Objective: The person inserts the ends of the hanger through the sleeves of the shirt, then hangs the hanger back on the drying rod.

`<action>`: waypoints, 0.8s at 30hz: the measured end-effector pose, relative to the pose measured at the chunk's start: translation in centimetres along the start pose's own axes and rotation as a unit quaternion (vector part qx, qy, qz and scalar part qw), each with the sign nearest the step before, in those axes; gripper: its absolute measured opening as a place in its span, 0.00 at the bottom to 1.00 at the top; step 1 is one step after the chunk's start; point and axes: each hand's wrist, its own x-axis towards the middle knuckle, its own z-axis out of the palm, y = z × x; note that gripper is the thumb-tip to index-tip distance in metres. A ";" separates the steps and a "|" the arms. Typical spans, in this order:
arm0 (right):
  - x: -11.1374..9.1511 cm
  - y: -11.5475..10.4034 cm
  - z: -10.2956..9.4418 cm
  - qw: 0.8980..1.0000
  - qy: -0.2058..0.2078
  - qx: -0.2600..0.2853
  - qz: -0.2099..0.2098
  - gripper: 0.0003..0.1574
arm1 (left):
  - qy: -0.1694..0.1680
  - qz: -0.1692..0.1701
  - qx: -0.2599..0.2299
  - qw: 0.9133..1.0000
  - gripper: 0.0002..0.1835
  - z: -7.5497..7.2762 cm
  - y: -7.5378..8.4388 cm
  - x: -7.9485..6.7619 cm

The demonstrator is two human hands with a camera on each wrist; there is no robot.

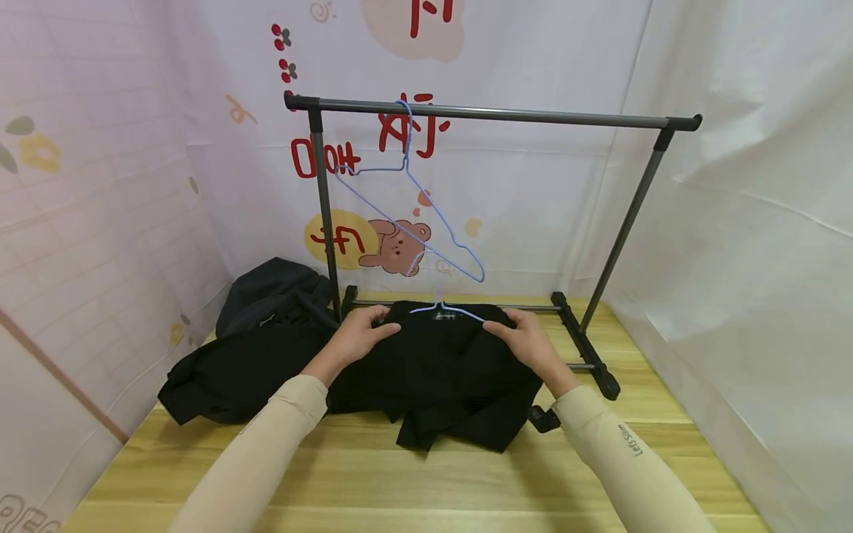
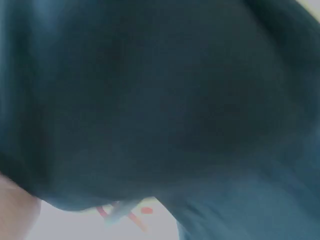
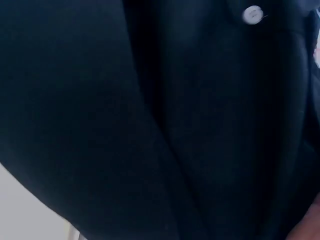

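Observation:
A black shirt (image 1: 440,370) hangs from both hands over the table, its lower edge in loose folds. My left hand (image 1: 360,334) grips its left shoulder, thumb in front and fingers behind. The right hand (image 1: 528,342) pinches the other shoulder, thumb beside the end of a light blue wire hanger (image 1: 460,311). That hanger's hook and upper arms show at the neckline; the rest is hidden by cloth. In the left wrist view dark cloth (image 2: 150,110) fills most of the picture. A pale button (image 3: 253,15) shows on the shirt in the right wrist view.
Behind the shirt stands a garment rack (image 1: 493,114) with a grey bar and black feet. Another blue wire hanger (image 1: 407,169) hangs from its bar. A pile of dark clothes (image 1: 266,333) lies on the wooden table (image 1: 346,481) at the left. White printed sheets surround the table.

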 end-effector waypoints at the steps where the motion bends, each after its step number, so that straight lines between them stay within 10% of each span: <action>1: 0.1 0.4 -0.5 1.000 0.004 0.006 0.001 0.16 | 0.005 0.005 0.009 1.000 0.22 -0.4 -0.4 -0.1; 8: 0.1 2.2 -1.6 0.998 -0.033 -0.038 0.025 0.20 | -0.034 0.007 0.031 0.999 0.12 -1.3 -1.8 -0.3; 13: -0.4 1.8 -0.5 0.997 -0.062 -0.041 0.006 0.15 | -0.051 -0.026 -0.006 0.998 0.27 0.2 -1.3 -0.2; 24: 0.4 1.4 2.1 0.997 -0.060 -0.043 -0.004 0.10 | -0.029 -0.018 -0.061 0.998 0.14 3.8 -0.1 0.3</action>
